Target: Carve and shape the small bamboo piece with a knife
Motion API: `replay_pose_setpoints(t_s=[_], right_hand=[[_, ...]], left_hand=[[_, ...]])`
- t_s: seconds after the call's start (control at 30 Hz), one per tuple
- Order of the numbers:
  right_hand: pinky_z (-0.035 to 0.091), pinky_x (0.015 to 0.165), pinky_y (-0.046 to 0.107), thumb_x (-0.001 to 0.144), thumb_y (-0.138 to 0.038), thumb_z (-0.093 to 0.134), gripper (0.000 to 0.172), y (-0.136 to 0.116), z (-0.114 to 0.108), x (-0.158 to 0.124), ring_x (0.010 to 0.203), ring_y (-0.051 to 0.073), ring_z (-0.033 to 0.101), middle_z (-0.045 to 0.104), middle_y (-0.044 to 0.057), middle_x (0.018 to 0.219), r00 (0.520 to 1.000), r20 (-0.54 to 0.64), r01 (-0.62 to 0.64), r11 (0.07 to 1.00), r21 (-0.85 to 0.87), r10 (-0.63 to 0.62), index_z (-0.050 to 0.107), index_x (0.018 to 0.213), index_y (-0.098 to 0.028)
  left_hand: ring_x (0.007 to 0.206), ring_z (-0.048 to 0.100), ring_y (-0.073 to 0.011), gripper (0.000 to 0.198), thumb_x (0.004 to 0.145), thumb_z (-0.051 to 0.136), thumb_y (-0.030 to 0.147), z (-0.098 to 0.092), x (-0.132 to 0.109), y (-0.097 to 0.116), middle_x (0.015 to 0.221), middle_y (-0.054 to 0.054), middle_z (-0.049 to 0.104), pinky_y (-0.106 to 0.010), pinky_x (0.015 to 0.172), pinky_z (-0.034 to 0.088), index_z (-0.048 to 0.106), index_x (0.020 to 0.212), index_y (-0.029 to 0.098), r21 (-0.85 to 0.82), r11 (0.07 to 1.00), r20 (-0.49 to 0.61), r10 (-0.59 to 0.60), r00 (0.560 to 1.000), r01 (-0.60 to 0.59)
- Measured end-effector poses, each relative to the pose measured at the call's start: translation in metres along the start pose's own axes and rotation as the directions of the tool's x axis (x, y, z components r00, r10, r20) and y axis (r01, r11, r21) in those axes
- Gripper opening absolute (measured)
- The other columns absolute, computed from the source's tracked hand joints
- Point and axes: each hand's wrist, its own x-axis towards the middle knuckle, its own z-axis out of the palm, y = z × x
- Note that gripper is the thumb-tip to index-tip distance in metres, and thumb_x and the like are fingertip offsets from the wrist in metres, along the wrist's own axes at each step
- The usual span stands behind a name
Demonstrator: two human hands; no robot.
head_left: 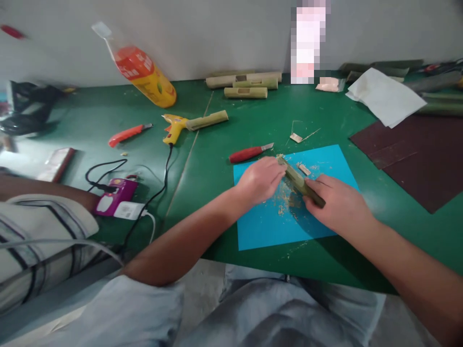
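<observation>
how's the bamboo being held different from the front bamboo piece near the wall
The held bamboo is in the right hand, with the left hand at its far end; the front bamboo piece lies untouched on the green table. The held bamboo slants away from the wall; the front bamboo piece lies roughly parallel to it. Both are greenish and elongated.

The bamboo piece (297, 180) looks smooth, the blue sheet (258, 229) matt.

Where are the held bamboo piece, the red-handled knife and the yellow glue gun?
Bamboo piece (297, 178): head view, its middle.
Red-handled knife (249, 153): head view, its handle.
Yellow glue gun (176, 127): head view, its body.
</observation>
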Motion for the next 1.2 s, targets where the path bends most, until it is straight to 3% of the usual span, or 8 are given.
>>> replay_pose_setpoints(t_s=[0.17, 0.53, 0.63, 0.93, 1.2], right_hand=[[0.051, 0.069, 0.036, 0.096, -0.027, 0.062, 0.034, 0.000, 0.001, 0.000, 0.084, 0.026, 0.071, 0.076, 0.013, 0.098, 0.999, -0.035, 0.017, 1.000, -0.009, -0.017, 0.078, 0.121, -0.010], [0.053, 0.070, 0.038, 0.096, -0.027, 0.062, 0.034, 0.002, 0.002, 0.000, 0.083, 0.027, 0.072, 0.076, 0.012, 0.097, 0.999, -0.032, 0.013, 1.000, -0.001, -0.013, 0.079, 0.121, -0.011], [0.054, 0.072, 0.037, 0.096, -0.028, 0.063, 0.032, 0.002, 0.002, 0.001, 0.084, 0.027, 0.072, 0.076, 0.011, 0.099, 0.999, -0.040, 0.007, 1.000, 0.005, -0.007, 0.079, 0.119, -0.012], [0.053, 0.070, 0.037, 0.094, -0.027, 0.065, 0.030, 0.000, 0.001, -0.002, 0.084, 0.027, 0.072, 0.077, 0.013, 0.100, 0.999, -0.045, 0.002, 1.000, -0.003, -0.002, 0.080, 0.115, -0.013], [0.053, 0.070, 0.037, 0.094, -0.027, 0.064, 0.031, 0.000, 0.001, -0.002, 0.085, 0.027, 0.072, 0.076, 0.012, 0.099, 0.999, -0.028, -0.017, 1.000, 0.004, 0.017, 0.079, 0.117, -0.014]], left_hand=[[0.084, 0.072, -0.0195, 0.022, 0.109, 0.054, 0.022, 0.002, 0.002, 0.003, 0.089, -0.007, 0.076, -0.037, 0.082, 0.061, 0.072, 0.101, 0.014, -0.018, 1.000, -0.043, 0.008, 0.999, -0.008], [0.088, 0.072, -0.0204, 0.023, 0.109, 0.052, 0.023, 0.003, 0.004, -0.001, 0.091, -0.008, 0.075, -0.038, 0.084, 0.061, 0.073, 0.105, 0.014, -0.035, 0.999, 0.020, 0.035, 0.999, -0.035], [0.087, 0.072, -0.0203, 0.022, 0.109, 0.054, 0.022, 0.003, 0.004, 0.000, 0.091, -0.008, 0.076, -0.039, 0.087, 0.061, 0.073, 0.102, 0.014, -0.061, 0.998, -0.031, 0.010, 0.999, -0.012], [0.086, 0.072, -0.0191, 0.019, 0.108, 0.057, 0.022, 0.004, 0.004, -0.008, 0.089, -0.007, 0.075, -0.037, 0.084, 0.062, 0.073, 0.100, 0.015, -0.048, 0.996, -0.044, -0.075, 0.996, 0.072], [0.085, 0.071, -0.0194, 0.023, 0.110, 0.051, 0.022, 0.007, 0.004, 0.004, 0.089, -0.008, 0.074, -0.036, 0.081, 0.062, 0.072, 0.104, 0.013, -0.016, 1.000, -0.026, 0.005, 1.000, -0.005]])
